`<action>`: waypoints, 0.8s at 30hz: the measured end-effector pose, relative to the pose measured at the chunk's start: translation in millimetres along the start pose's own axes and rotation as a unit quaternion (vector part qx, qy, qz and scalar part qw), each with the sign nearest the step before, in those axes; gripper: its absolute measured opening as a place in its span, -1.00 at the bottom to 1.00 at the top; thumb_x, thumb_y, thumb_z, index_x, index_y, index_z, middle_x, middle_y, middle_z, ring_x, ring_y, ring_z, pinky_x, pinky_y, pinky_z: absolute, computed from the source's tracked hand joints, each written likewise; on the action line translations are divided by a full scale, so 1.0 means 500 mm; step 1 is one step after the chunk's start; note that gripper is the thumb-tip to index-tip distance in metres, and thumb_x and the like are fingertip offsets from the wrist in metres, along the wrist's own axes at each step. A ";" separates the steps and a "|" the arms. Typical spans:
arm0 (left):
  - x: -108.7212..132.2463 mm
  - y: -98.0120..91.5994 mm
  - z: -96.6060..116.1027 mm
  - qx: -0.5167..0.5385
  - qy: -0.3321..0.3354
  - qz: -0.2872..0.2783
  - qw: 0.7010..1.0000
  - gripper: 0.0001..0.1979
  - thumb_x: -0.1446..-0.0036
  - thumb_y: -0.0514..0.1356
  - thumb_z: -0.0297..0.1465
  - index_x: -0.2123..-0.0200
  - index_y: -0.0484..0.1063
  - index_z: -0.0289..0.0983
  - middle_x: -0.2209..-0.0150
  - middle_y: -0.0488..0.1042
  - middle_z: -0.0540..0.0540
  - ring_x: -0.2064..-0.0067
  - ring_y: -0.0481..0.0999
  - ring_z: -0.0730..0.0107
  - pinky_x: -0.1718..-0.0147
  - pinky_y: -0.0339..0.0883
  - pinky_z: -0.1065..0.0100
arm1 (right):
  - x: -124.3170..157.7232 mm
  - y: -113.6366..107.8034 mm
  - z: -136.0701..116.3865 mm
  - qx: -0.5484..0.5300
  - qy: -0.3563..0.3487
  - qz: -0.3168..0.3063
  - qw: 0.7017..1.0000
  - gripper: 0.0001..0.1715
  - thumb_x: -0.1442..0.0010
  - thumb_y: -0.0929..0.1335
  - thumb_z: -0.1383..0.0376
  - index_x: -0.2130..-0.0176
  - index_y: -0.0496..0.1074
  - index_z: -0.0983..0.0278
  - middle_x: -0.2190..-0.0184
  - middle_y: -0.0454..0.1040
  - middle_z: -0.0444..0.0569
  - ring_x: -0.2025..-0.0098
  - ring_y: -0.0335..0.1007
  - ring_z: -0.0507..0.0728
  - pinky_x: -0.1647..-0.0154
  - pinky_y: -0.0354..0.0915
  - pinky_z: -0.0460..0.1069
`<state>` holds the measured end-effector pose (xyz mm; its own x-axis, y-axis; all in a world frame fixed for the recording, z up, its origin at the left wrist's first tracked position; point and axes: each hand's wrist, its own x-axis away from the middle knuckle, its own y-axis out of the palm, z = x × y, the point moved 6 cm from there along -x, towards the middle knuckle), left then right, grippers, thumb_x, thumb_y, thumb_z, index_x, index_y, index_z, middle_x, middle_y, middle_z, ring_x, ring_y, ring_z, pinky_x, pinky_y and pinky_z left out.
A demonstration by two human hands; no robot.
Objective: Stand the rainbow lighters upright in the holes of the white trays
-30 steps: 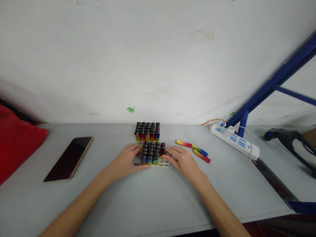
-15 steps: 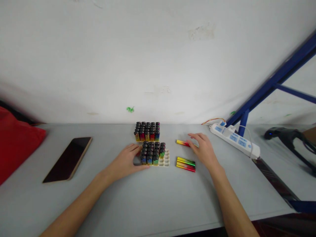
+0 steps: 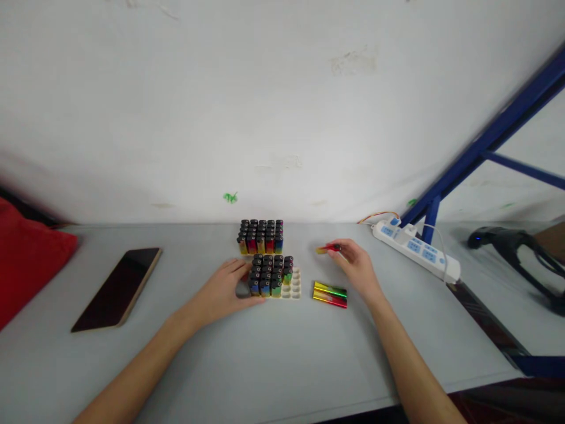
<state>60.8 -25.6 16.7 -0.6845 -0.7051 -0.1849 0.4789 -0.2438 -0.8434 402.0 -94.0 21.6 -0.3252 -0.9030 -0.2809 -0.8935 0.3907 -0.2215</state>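
A pale tray [image 3: 295, 291] with round sockets stands on the table, most of its sockets filled with upright black-topped lighters [image 3: 265, 281]. My left hand [image 3: 229, 285] grips the tray's left side, thumb at the front and fingers behind. Between the thumb and fingers of my right hand [image 3: 355, 268] is a red and yellow lighter [image 3: 329, 249], its yellow end pointing left. Nearer to me, beside that hand, several shiny yellow, green and red lighters [image 3: 330, 294] lie side by side. Behind the tray stands a second block of upright lighters [image 3: 261, 240].
A phone [image 3: 117, 288] lies at the left, near a red cloth item [image 3: 33, 259]. At the right are a white power strip [image 3: 415, 250], a blue metal frame [image 3: 459, 176] and a black handheld device [image 3: 507, 253]. A white wall [image 3: 282, 118] rises behind the table.
My right hand has closed on the red and yellow lighter and lifted it slightly off the table. The left hand stays at the tray. The view has shifted a little.
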 end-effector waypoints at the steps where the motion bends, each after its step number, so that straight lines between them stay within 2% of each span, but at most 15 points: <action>1: 0.000 0.000 -0.001 0.001 0.000 0.002 1.000 -0.49 -0.15 0.51 0.11 0.10 0.66 -0.18 0.03 0.72 -0.22 -0.08 0.68 -0.17 -0.14 0.58 -0.04 | 0.003 0.008 -0.005 -0.057 0.026 0.007 0.998 -0.47 -0.21 0.61 -0.14 0.07 0.63 0.19 0.06 0.75 0.08 -0.04 0.67 0.31 -0.21 0.52 0.25; 4: 0.000 0.001 -0.003 0.001 0.002 0.003 1.000 -0.45 -0.14 0.51 0.14 0.08 0.67 -0.18 0.03 0.72 -0.23 -0.08 0.68 -0.17 -0.15 0.58 -0.05 | 0.012 0.031 -0.021 -0.186 0.086 0.020 0.979 -0.44 -0.15 0.65 -0.14 0.10 0.63 0.17 0.09 0.74 0.05 -0.01 0.68 0.29 -0.17 0.55 0.22; 7: -0.001 0.002 -0.004 0.001 0.005 0.001 1.000 -0.46 -0.15 0.50 0.14 0.10 0.66 -0.18 0.02 0.72 -0.24 -0.08 0.68 -0.19 -0.18 0.56 -0.09 | 0.023 0.057 -0.039 -0.268 0.121 0.010 0.956 -0.44 -0.14 0.64 -0.15 0.11 0.55 0.14 0.22 0.67 -0.04 0.20 0.65 0.21 -0.04 0.59 0.20; 9: -0.001 0.002 -0.004 0.000 0.008 0.001 1.000 -0.47 -0.16 0.50 0.14 0.11 0.66 -0.18 0.04 0.72 -0.23 -0.07 0.68 -0.18 -0.18 0.57 -0.09 | 0.030 0.076 -0.051 -0.289 0.136 -0.020 0.947 -0.43 -0.16 0.61 -0.17 0.09 0.48 0.11 0.30 0.60 -0.12 0.38 0.53 0.14 0.11 0.58 0.17; 11: 0.000 0.001 -0.004 -0.003 0.012 0.005 1.000 -0.49 -0.16 0.50 0.14 0.13 0.65 -0.17 0.06 0.71 -0.21 -0.04 0.69 -0.14 -0.15 0.58 -0.06 | 0.038 0.094 -0.059 -0.293 0.148 -0.052 0.943 -0.41 -0.17 0.59 -0.19 0.08 0.41 0.09 0.41 0.48 -0.21 0.52 0.31 0.07 0.33 0.49 0.08; 13: -0.001 0.001 -0.002 -0.007 0.014 0.007 1.000 -0.49 -0.17 0.50 0.14 0.14 0.64 -0.17 0.07 0.71 -0.20 -0.03 0.68 -0.12 -0.14 0.58 -0.04 | 0.046 0.110 -0.061 -0.286 0.169 -0.078 0.940 -0.37 -0.17 0.57 -0.24 0.08 0.38 0.08 0.50 0.28 -0.32 0.59 0.04 0.01 0.54 0.24 -0.04; 16: -0.001 0.001 0.000 -0.008 0.007 0.001 1.000 -0.48 -0.16 0.49 0.14 0.13 0.63 -0.18 0.06 0.71 -0.21 -0.03 0.68 -0.13 -0.14 0.57 -0.04 | 0.055 0.123 -0.052 -0.234 0.186 -0.096 0.950 -0.28 -0.15 0.54 -0.38 0.18 0.38 0.11 0.54 0.05 -0.37 0.60 -0.22 -0.03 0.62 -0.13 -0.11; 20: -0.002 0.000 0.002 0.002 0.006 0.001 1.000 -0.50 -0.15 0.51 0.11 0.13 0.63 -0.18 0.04 0.72 -0.22 -0.04 0.69 -0.14 -0.13 0.57 -0.05 | 0.055 0.117 -0.036 -0.115 0.148 -0.056 0.981 -0.16 -0.14 0.46 -0.52 0.42 0.32 0.14 0.60 0.01 -0.32 0.58 -0.16 -0.01 0.61 -0.15 -0.05; 24: -0.002 -0.002 0.003 0.011 0.009 0.004 1.000 -0.50 -0.16 0.49 0.12 0.14 0.63 -0.18 0.05 0.71 -0.22 -0.02 0.69 -0.15 -0.10 0.58 -0.06 | 0.057 0.109 -0.032 -0.030 0.100 -0.018 0.994 -0.20 -0.27 0.40 -0.40 0.56 0.16 0.11 0.63 0.09 -0.23 0.55 -0.05 0.03 0.55 -0.08 -0.01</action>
<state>61.8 -25.8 18.3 -0.6905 -0.6948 -0.2013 0.4959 -0.2521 -0.8310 339.1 -101.5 16.3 -0.3415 -0.9363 -0.0817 -0.9209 0.3507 -0.1704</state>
